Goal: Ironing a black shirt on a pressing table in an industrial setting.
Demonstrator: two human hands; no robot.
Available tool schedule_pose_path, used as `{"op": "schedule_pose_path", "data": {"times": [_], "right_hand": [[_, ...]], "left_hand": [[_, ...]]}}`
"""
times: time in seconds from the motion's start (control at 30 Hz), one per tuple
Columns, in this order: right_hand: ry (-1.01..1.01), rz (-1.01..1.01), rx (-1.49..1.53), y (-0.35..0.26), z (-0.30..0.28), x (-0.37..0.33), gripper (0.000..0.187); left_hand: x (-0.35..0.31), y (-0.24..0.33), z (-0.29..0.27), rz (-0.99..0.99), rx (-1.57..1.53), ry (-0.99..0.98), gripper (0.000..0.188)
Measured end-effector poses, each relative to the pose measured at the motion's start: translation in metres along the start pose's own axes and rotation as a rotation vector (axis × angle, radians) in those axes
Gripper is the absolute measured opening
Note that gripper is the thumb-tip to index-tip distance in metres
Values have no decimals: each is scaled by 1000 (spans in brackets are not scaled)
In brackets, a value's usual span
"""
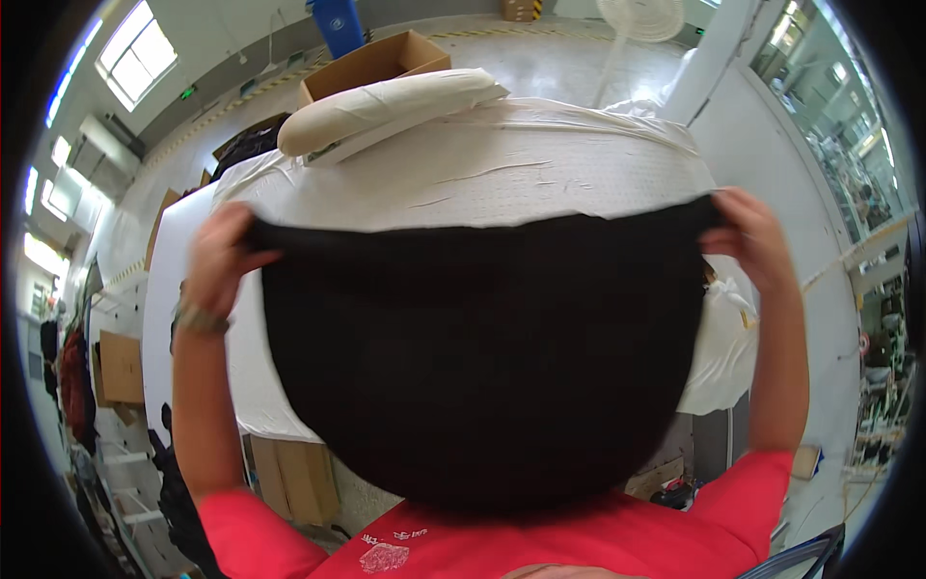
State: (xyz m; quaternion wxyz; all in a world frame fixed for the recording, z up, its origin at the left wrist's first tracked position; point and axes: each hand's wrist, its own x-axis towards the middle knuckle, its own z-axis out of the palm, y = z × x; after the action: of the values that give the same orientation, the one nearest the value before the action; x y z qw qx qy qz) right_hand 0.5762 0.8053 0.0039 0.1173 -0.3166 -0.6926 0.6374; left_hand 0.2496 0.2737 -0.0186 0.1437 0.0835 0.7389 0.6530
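Observation:
A wide black cloth (482,347) hangs stretched between my two raised hands, its upper edge nearly straight and its lower part sagging in a deep curve before my red shirt. My left hand (224,253) grips the upper left corner, fingers closed round the fabric; it is slightly blurred. The upper right corner is pinched in my right hand (748,236). Behind the cloth lies a table with a white cover (540,154), and the cloth hides its middle and near part. What kind of garment or piece the cloth is, I cannot tell.
On the table's far side lies a long cream padded roll (386,111). Beyond it are an open cardboard box (376,66), a blue bin (336,27) and a white standing fan (637,19). A cardboard box (294,478) stands below the table's near left edge. A white wall (772,145) with windows runs along the right.

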Motion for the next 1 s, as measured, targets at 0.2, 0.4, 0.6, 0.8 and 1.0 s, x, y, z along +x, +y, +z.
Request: {"op": "schedule_pose_path", "data": {"times": [0.2,0.4,0.6,0.8,1.0], "right_hand": [[777,-868,-510,-38,-41,251,42],[443,-856,113,-39,-7,134,31],[166,-615,236,133,-19,87,22],[283,-402,52,208,-22,50,17],[282,-317,-39,209,-23,16,13]], "left_hand": [[157,64,35,582,-81,400,28],[80,58,3,613,-347,264,21],[-7,-113,28,404,-360,205,14],[-68,-210,16,209,-406,189,14],[-108,-225,33,85,-355,218,14]]}}
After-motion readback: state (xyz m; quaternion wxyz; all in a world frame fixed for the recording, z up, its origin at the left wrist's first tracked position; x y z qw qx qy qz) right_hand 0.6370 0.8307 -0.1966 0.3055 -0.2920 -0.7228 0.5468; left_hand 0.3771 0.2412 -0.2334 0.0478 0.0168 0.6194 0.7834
